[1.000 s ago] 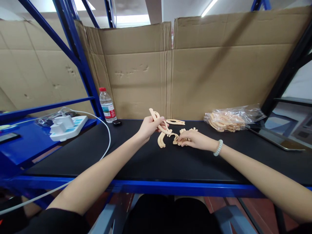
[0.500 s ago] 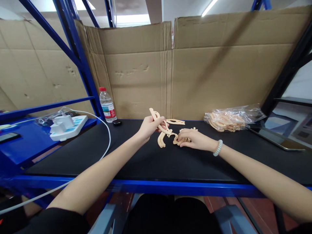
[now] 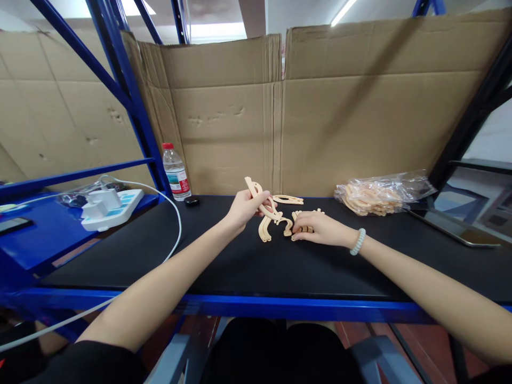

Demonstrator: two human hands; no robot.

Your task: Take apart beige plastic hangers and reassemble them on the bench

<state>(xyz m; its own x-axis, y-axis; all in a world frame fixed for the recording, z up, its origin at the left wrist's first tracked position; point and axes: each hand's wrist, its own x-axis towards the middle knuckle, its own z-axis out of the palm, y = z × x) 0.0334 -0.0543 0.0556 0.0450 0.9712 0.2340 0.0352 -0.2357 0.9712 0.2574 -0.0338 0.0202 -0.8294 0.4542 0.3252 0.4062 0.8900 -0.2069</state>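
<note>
My left hand [image 3: 248, 207] is closed around a pale, curved wooden piece [image 3: 253, 186], held slanting above the black tabletop. Its lower end hangs over other parts. Below it lie a pair of curved wooden strips [image 3: 264, 229] side by side. A hook-shaped wooden piece [image 3: 287, 230] stands out between my hands. My right hand [image 3: 312, 226] rests low over the table with curled fingers, a ring on one of them. The end of a pale wooden part [image 3: 294, 238] shows at its fingertips; the rest is hidden under the hand. More wooden parts [image 3: 320, 211] peek out behind it.
Farther back lies a flat wooden piece [image 3: 288, 200]. A clear bag of wooden parts [image 3: 372, 197] sits at the right, near a glassy tablet-like panel [image 3: 452, 226]. On the left are a water bottle [image 3: 176, 173], a small black object [image 3: 192, 201], a power strip [image 3: 116, 210] and a white cable [image 3: 179, 229].
My right hand has shifted very slightly at the parts, and the hook-shaped piece now shows apart from its fingertips. My left hand keeps its hold with hardly any movement.
</note>
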